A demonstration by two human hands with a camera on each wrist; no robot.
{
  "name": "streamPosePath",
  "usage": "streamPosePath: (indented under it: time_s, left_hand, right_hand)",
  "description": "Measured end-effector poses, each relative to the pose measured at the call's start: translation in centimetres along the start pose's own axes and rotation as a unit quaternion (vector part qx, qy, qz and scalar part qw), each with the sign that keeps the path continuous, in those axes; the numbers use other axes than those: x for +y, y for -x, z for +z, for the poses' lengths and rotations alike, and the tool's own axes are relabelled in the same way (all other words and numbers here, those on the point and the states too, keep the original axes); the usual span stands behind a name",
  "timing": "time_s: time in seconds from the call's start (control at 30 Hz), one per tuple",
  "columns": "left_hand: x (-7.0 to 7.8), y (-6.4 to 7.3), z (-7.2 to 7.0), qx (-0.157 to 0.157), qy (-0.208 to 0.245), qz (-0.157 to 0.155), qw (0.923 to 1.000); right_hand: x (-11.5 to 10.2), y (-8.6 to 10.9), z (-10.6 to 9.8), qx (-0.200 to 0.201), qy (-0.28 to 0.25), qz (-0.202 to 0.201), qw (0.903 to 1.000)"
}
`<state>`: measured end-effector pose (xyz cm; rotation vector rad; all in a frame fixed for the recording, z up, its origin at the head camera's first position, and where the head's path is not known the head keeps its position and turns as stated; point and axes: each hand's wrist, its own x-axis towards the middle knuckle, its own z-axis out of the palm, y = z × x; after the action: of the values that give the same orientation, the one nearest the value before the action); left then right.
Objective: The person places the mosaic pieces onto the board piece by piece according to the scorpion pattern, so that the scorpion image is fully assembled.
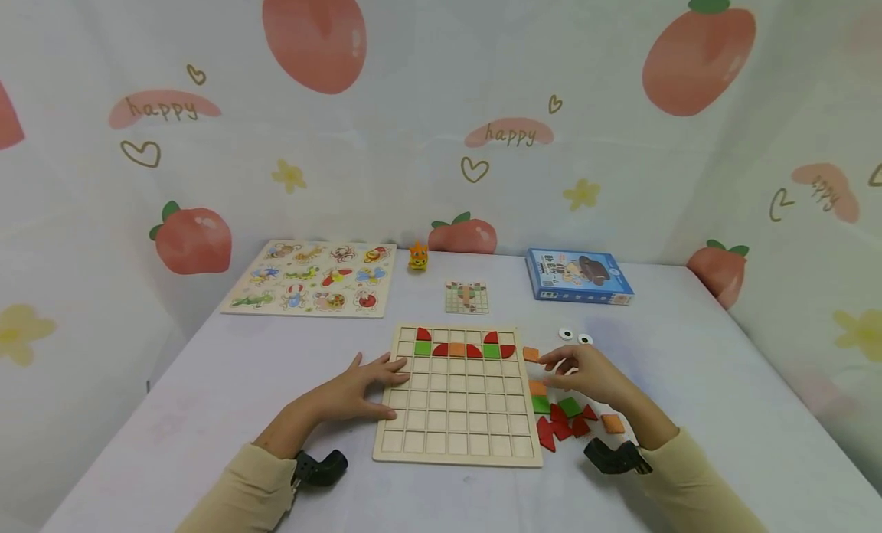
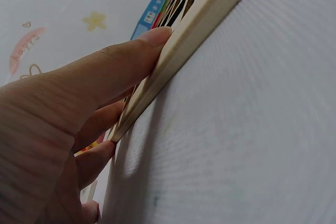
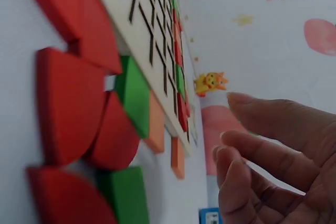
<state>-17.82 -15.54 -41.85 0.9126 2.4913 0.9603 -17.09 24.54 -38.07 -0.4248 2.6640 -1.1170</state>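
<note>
A pale wooden grid board (image 1: 457,422) lies on the table, with red, green and orange pieces set in its upper cells. My left hand (image 1: 361,387) rests on the board's left edge, fingers spread; in the left wrist view the thumb (image 2: 156,36) touches the rim. Beyond the board's right edge my right hand (image 1: 586,371) hovers with nothing between thumb and fingers. Close to its fingertips is an orange square tile (image 1: 530,354). Another orange tile (image 1: 537,388), a green tile (image 1: 570,407) and several red pieces (image 1: 546,433) lie below it.
A small pattern card (image 1: 466,297) lies behind the board. An insect puzzle board (image 1: 310,280) is at the back left, a yellow toy figure (image 1: 418,256) beside it. At the back right is a blue box (image 1: 579,276). Two eye discs (image 1: 566,334) lie near the right hand.
</note>
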Motion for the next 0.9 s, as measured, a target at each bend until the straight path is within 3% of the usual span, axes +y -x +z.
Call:
streamPosePath:
  time_s: [0.3, 0.5, 0.7, 0.9]
  left_hand:
    - [0.0, 0.0, -0.1, 0.000, -0.003, -0.001, 1.0000]
    - [0.0, -0.1, -0.1, -0.004, -0.003, 0.002, 1.0000]
    - [0.0, -0.1, -0.1, -0.004, -0.001, 0.001, 1.0000]
    - [0.2, 0.1, -0.1, -0.001, 0.004, -0.004, 1.0000]
  right_hand:
    - [1.0, 3.1, -0.4, 0.004, 0.002, 0.025, 0.9997]
    - [1.8, 4.6, -0.1, -0.020, -0.024, 0.017, 0.9994]
    - [2.7, 5.6, 0.6, -0.016, -0.014, 0.001, 0.9998]
    - [3.0, 6.4, 1.1, 0.010, 0.001, 0.044, 0.9990]
